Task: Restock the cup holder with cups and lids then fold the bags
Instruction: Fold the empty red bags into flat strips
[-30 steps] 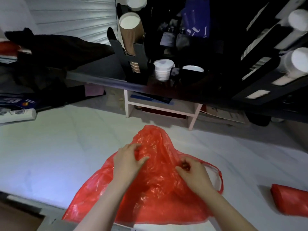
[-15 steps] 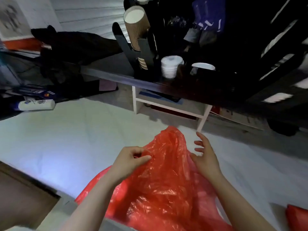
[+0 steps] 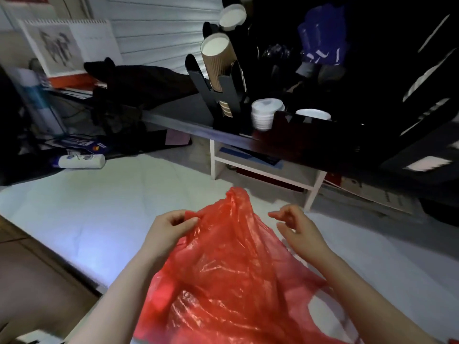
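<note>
A crumpled red plastic bag (image 3: 231, 264) lies on the white sheet (image 3: 99, 219) in front of me, its top lifted into a peak. My left hand (image 3: 169, 230) pinches the bag's upper left edge between thumb and fingers. My right hand (image 3: 298, 229) hovers just right of the bag with loosely curled fingers, holding nothing. On the dark shelf behind stands the black cup holder (image 3: 223, 95) with a stack of brown ribbed cups (image 3: 218, 60) leaning in it. White lids (image 3: 267, 112) are stacked beside it.
A white lying bottle (image 3: 79, 161) and dark clutter sit at the left. A white low shelf frame (image 3: 263, 170) stands under the dark shelf. A dark rack (image 3: 422, 95) fills the right. The sheet's near edge drops to a brown floor at the lower left.
My right hand has let go of the bag and moved off to its right. The left hand has lifted the bag's edge higher, and my view has shifted left.
</note>
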